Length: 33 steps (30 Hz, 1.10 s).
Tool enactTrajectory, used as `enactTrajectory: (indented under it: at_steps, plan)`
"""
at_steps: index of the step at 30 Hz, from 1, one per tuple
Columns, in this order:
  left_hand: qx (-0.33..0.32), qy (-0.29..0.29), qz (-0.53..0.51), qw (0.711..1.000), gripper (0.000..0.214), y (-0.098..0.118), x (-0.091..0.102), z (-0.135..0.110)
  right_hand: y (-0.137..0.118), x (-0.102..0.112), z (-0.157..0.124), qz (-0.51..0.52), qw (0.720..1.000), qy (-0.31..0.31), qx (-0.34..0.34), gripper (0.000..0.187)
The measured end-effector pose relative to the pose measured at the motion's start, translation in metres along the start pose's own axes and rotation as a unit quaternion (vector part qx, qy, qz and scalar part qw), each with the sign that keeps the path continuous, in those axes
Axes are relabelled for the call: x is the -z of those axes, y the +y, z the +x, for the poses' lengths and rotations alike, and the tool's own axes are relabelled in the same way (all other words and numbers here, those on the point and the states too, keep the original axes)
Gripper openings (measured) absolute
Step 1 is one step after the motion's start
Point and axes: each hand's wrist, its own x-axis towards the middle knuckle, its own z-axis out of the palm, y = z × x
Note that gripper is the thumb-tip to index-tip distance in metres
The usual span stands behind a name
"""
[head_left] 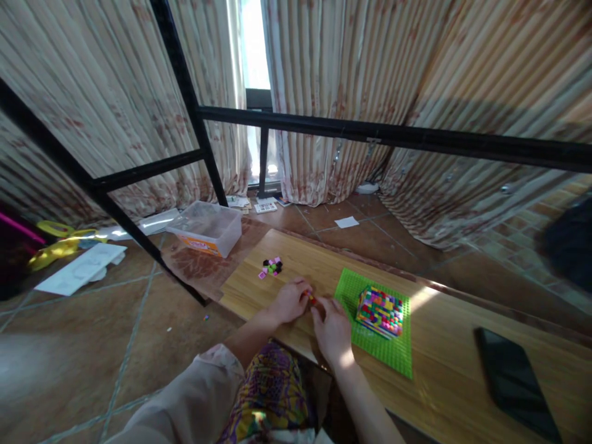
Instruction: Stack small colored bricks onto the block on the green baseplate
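Observation:
Both hands meet over the wooden table, left of the green baseplate. Small orange-red toy bricks show between their fingertips; how many there are I cannot tell. My left hand is closed in a pinch on one side of them. On the other side my right hand pinches too, its fingers bent towards the left hand. A block built of many coloured bricks sits on the baseplate. Beyond my left hand lies a small pile of loose pink, black and green bricks.
A dark phone-like slab lies on the wooden table at right. Behind the table's left end stands a translucent plastic bin. A black metal frame crosses in front of the curtains. Papers lie on the tiled floor.

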Motion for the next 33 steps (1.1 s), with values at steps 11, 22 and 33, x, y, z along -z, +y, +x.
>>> enactTrajectory:
  at_steps: [11,22,33]
  plan:
    - [-0.02,0.018,-0.009,1.0,0.02,0.007,0.0,-0.015,0.006,-0.014,0.004,-0.02,1.0,-0.008,0.006,0.022]
    - [-0.021,0.019,-0.006,1.0,0.013,0.007,0.002,-0.013,0.004,-0.013,0.007,-0.036,0.999,-0.006,0.012,0.024]
    - [-0.026,0.012,0.011,1.0,0.01,0.013,0.005,-0.011,0.002,0.058,-0.012,0.157,0.982,0.101,-0.035,0.02]
